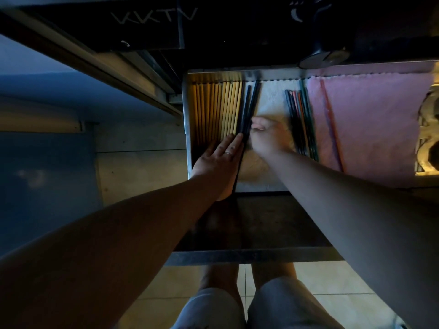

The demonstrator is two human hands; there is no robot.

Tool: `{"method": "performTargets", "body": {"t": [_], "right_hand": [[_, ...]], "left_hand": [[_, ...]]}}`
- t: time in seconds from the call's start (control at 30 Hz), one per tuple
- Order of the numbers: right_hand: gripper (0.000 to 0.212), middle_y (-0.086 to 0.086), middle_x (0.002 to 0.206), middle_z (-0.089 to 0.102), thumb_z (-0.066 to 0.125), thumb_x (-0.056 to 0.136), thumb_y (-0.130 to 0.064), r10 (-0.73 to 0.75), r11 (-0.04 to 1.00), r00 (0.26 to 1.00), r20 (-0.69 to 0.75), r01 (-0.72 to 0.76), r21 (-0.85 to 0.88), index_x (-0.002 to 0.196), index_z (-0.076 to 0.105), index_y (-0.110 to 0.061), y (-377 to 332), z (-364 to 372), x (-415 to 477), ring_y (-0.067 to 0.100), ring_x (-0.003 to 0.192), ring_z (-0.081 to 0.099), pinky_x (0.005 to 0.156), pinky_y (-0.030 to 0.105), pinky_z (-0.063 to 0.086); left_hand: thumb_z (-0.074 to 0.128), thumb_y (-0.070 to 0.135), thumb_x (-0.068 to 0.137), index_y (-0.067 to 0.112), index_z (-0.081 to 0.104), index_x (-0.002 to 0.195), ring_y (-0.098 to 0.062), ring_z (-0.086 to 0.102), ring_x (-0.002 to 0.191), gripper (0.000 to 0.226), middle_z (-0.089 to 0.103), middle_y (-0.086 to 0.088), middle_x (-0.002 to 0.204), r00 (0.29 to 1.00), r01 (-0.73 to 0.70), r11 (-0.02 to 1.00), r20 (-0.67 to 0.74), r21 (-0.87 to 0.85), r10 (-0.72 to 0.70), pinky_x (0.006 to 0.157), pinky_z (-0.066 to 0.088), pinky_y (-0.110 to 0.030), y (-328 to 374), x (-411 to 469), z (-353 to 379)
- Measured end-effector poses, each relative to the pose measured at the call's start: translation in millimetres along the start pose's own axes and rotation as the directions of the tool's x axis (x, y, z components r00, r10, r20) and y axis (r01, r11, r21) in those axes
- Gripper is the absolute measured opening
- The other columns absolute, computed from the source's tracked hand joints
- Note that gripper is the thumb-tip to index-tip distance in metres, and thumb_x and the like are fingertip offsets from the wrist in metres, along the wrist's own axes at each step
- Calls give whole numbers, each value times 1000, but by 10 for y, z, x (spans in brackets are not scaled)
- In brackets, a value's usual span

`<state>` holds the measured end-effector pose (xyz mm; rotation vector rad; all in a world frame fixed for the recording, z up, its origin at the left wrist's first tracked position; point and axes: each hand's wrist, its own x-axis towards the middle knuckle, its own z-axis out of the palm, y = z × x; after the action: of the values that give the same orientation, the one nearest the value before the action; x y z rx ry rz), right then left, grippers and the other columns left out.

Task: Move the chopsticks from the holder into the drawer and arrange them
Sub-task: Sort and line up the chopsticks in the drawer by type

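A person's left hand (218,160) lies flat in an open drawer (187,119), its grip spread, the straight fingers resting on the near ends of a row of pale wooden chopsticks (213,108) and their edge touching a few dark chopsticks (249,103) just beside that row. A ring (228,153) shows on one finger. The right hand (268,138) meets the same dark chopsticks from the other side with its fingers curled (motion blur hides whether the grip truly pinches them). The pale row fills the drawer's left side, laid parallel against the left wall. The dark chopsticks lie between that row and a white cloth (273,98) lining the middle of the drawer. To the right of the cloth lies a mixed bundle of dark and coloured chopsticks (300,119), and beyond it a pink cloth (368,119) carrying a single red chopstick (331,129).
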<state>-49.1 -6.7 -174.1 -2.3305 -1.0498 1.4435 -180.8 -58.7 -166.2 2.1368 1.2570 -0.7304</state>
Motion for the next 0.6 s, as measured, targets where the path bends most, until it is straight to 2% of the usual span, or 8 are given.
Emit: {"method": "performTargets", "body": {"t": [0.2, 0.37, 0.5, 0.6], "right_hand": [[36, 0, 128, 63, 49, 93, -17, 3, 998, 1000, -27, -5, -57, 127, 60, -17, -10, 6, 19, 17, 117, 58, 86, 16, 38], [39, 0, 134, 59, 48, 94, -18, 16, 999, 1000, 11, -15, -40, 133, 55, -18, -28, 71, 46, 18, 124, 54, 98, 24, 41], [40, 0, 137, 56, 47, 95, -19, 19, 999, 1000, 23, -18, -48, 134, 53, -19, -10, 99, 62, 18, 125, 52, 92, 20, 36], [35, 6, 130, 62, 48, 93, -18, 8, 999, 1000, 3, -8, -45, 125, 60, -14, 25, 89, 72, 22, 117, 59, 93, 24, 43]], "left_hand": [[44, 17, 93, 12, -18, 152, -17, -17, 148, 86, -34, -2, 157, 999, 46, 999, -16, 6, -45, 118, 2, -40, 59, 3, 3], [45, 16, 93, 13, -21, 151, -16, -18, 148, 88, -35, 0, 156, 999, 47, 999, -10, -18, -47, 118, 4, -40, 56, 16, 9], [43, 17, 94, 17, -22, 151, -15, -20, 147, 86, -34, 2, 157, 999, 18, 999, -51, -30, -19, 119, 1, -40, 26, 14, 38], [46, 20, 92, 18, -22, 151, -15, -19, 147, 90, -33, 3, 157, 999, 9, 999, -31, -39, -11, 120, 4, -41, 9, -9, 66]]}}
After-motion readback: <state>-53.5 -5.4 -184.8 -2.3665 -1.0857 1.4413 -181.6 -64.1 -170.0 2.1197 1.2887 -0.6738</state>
